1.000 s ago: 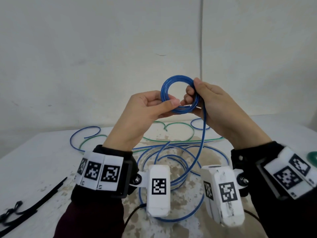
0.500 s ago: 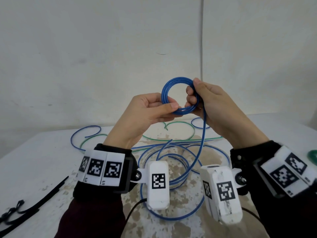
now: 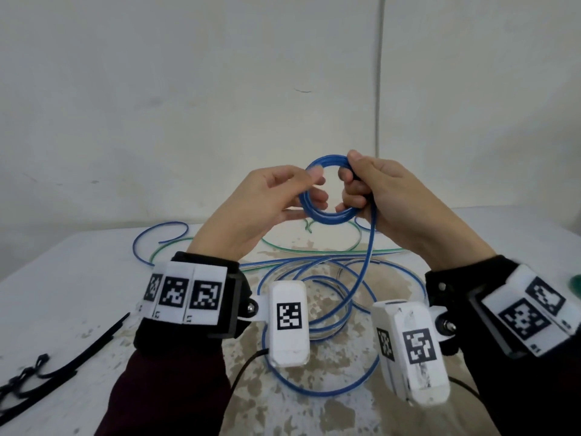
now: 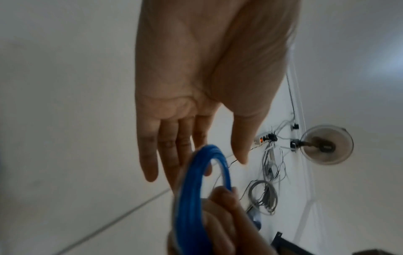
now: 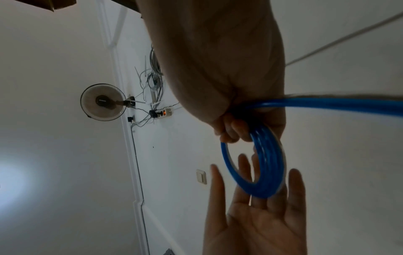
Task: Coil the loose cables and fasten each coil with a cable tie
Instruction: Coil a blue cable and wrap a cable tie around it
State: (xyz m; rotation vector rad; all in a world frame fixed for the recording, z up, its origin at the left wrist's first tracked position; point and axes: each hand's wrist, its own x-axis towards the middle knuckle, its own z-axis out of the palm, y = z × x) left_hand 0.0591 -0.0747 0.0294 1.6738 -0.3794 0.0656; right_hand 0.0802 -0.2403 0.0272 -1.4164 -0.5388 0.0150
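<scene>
Above the tabletop (image 3: 63, 278) my right hand (image 3: 393, 196) grips the half-wound blue coil (image 3: 327, 215), my left hand (image 3: 267, 199) open-fingered beside it, while most of the blue cable (image 3: 314, 325), a green cable (image 3: 283, 247) and the cable ties (image 3: 63, 360) wait unused.
</scene>
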